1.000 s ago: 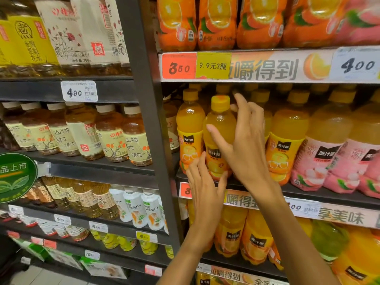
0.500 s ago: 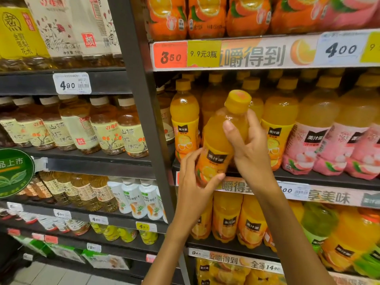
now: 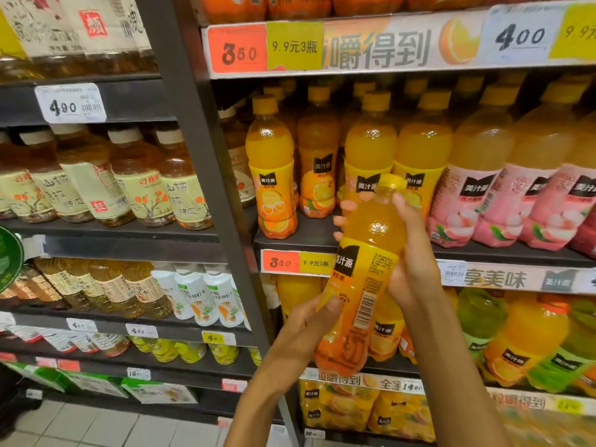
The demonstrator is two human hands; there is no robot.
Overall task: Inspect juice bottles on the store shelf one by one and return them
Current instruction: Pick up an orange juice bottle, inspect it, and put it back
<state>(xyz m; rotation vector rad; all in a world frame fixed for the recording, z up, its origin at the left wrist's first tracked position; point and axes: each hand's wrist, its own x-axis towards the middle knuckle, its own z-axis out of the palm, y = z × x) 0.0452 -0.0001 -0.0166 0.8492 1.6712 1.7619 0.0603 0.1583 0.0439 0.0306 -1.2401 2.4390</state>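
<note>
An orange juice bottle [image 3: 361, 275] with a yellow cap is held in front of the shelf, tilted with its cap up to the right and its barcode side facing me. My left hand [image 3: 303, 330] grips its lower part from the left. My right hand [image 3: 409, 253] wraps its upper body from the right. Behind it, a row of similar orange juice bottles [image 3: 272, 169] stands on the middle shelf [image 3: 290, 241], with a gap at the front where the shelf surface shows.
Pink peach drink bottles [image 3: 477, 195] stand at the right of the same shelf. A dark upright post [image 3: 200, 156] splits the shelving; tea bottles [image 3: 138, 179] fill the left bay. More juice bottles fill the shelves above and below. Tiled floor shows at the bottom left.
The bottle has come off the middle shelf, moved down and toward me, and turned so its barcode faces me. Both hands now grip it.
</note>
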